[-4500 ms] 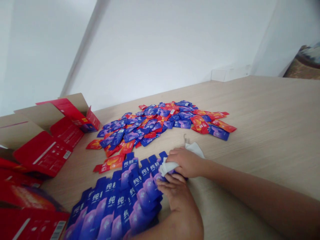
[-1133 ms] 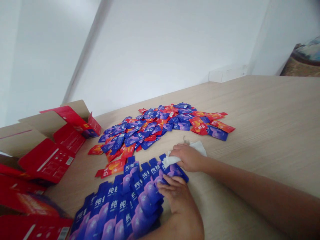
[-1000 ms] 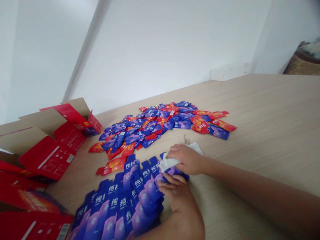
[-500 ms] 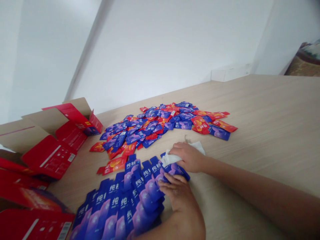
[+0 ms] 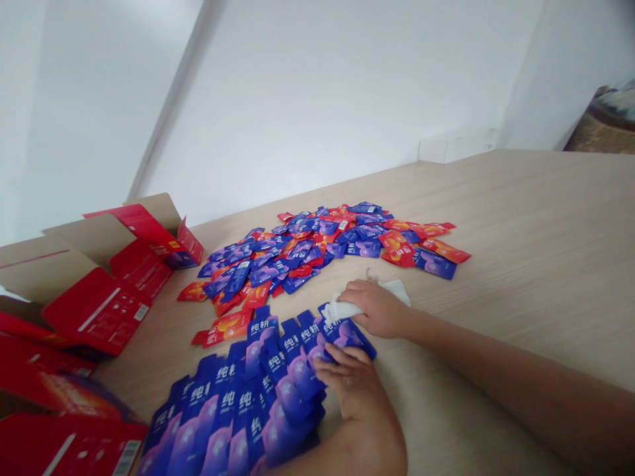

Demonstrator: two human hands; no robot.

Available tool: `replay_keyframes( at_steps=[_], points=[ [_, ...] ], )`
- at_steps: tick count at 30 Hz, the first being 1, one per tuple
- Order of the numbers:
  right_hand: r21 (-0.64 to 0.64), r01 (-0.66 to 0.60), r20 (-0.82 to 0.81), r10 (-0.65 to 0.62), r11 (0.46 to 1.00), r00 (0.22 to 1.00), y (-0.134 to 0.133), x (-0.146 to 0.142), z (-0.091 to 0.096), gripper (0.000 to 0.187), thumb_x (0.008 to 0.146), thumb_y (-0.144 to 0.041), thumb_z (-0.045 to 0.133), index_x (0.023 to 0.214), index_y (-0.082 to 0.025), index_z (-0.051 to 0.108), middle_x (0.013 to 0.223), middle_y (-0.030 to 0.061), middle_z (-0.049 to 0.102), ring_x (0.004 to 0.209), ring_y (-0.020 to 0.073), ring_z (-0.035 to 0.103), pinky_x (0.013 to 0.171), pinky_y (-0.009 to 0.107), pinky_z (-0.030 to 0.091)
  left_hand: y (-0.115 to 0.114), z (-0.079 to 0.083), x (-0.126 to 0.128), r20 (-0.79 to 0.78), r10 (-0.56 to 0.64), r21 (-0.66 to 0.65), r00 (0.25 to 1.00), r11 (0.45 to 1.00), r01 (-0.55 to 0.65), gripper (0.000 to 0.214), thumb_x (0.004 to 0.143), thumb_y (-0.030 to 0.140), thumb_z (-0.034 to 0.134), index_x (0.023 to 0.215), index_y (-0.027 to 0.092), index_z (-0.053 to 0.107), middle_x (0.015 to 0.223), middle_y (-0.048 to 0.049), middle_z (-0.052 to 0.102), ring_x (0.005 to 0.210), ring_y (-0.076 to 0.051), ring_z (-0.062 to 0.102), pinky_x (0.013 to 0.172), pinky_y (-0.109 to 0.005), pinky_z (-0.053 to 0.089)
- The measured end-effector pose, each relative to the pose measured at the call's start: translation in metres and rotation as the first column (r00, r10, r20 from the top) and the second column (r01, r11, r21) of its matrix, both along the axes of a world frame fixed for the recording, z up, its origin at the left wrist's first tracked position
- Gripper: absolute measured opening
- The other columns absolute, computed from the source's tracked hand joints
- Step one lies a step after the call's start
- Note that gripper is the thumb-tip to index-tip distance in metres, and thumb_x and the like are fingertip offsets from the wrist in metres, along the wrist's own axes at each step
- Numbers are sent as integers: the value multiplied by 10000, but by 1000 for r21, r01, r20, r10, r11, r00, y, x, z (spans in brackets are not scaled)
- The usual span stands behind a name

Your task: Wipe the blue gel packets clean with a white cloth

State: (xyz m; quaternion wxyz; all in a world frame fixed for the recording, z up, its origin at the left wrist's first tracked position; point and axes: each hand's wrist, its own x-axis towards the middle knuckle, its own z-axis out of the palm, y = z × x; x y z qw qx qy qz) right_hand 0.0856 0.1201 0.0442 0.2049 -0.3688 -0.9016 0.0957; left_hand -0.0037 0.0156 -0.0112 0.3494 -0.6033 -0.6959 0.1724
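Wipe [image 5: 347, 309] lies bunched under the right hand [image 5: 378, 307], pressed flat rather than pinched; that hand has slid toward 2 o'clock along the joined blue sachets [image 5: 278, 390], baring their end. Left hand [image 5: 350, 383] presses them, fingers spread; loose sachet heap [image 5: 307, 248] sits at 11 o'clock.

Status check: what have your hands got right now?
Right hand pressing white cloth onto blue sachet strips. Left hand flat on the strips. Loose sachet pile beyond, not touching the hands.

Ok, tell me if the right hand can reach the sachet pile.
Probably yes: the right hand, pressing a white wipe, lies just short of the sachet pile, with only bare wooden tabletop between them.
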Motion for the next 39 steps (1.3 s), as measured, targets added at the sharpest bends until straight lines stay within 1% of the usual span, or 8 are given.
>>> replay_keyframes(
  at_steps=[4, 12, 16, 19, 27, 30, 35, 39],
  points=[
    [-75, -193, 64, 198, 978, 978, -10, -10, 3, 194, 770, -228, 541, 943, -168, 606, 927, 68, 570, 878, 199, 498, 799, 326, 327, 1, 0, -1, 46, 15, -49, 999, 999, -12, 372, 752, 71, 486, 1055, 195, 663, 1104, -160, 660, 970, -371, 613, 830, -541, 472],
    [-46, 5, 126, 1, 999, 992, 5, 3, -4, 255, 759, -197, 550, 1008, -168, 599, 963, 89, 568, 940, 231, 491, 815, 352, 313, -6, 17, 1, 98, 4, -73, 995, 997, 3, 407, 763, 38, 464, 1101, 183, 638, 1177, -169, 616, 985, -339, 613, 839, -482, 486],
    [-37, -90, 36, 91, 995, 995, -6, -4, 3, 262, 755, -196, 548, 1011, -168, 595, 958, 79, 563, 922, 217, 491, 814, 335, 317, -3, 12, 1, 145, 16, -91, 989, 996, -2, 412, 763, 23, 463, 1117, 154, 629, 1179, -196, 607, 997, -361, 602, 846, -514, 475],
    [-94, -188, 76, 196, 978, 978, -12, -11, 4, 178, 766, -226, 548, 923, -173, 612, 922, 66, 572, 879, 203, 503, 809, 328, 319, -2, 11, 1, 101, 10, -101, 995, 995, 0, 406, 763, 20, 453, 1112, 136, 625, 1117, -184, 648, 991, -359, 605, 853, -533, 466],
    [-48, 4, 142, 3, 999, 990, 4, 3, -4, 219, 752, -205, 561, 964, -175, 607, 939, 77, 578, 928, 228, 498, 804, 352, 310, -6, 16, 0, 39, -18, -93, 999, 995, 22, 406, 763, 36, 457, 1114, 156, 620, 1168, -185, 616, 968, -340, 621, 828, -500, 489],
    [-39, -17, 95, 21, 999, 995, -1, 1, 1, 237, 752, -201, 558, 983, -180, 607, 944, 68, 573, 930, 216, 498, 801, 340, 309, -3, 13, 1, 79, 8, -92, 997, 996, 0, 427, 766, 22, 441, 1123, 173, 621, 1186, -179, 605, 987, -345, 610, 843, -510, 478],
    [-88, -172, 72, 178, 981, 981, -11, -10, 2, 173, 746, -201, 568, 912, -183, 612, 915, 47, 582, 881, 189, 511, 812, 315, 320, 0, 11, 2, 131, 32, -118, 991, 993, -17, 414, 780, 24, 427, 1113, 163, 632, 1105, -182, 653, 989, -358, 606, 871, -546, 450],
    [-99, -72, 121, 84, 993, 989, -2, -7, -5, 219, 734, -197, 591, 950, -171, 610, 930, 67, 589, 907, 210, 516, 815, 327, 326, -2, 12, 1, 123, 14, -100, 992, 995, -2, 436, 769, 24, 439, 1135, 181, 616, 1178, -179, 612, 992, -351, 607, 860, -525, 464]
  ],
)
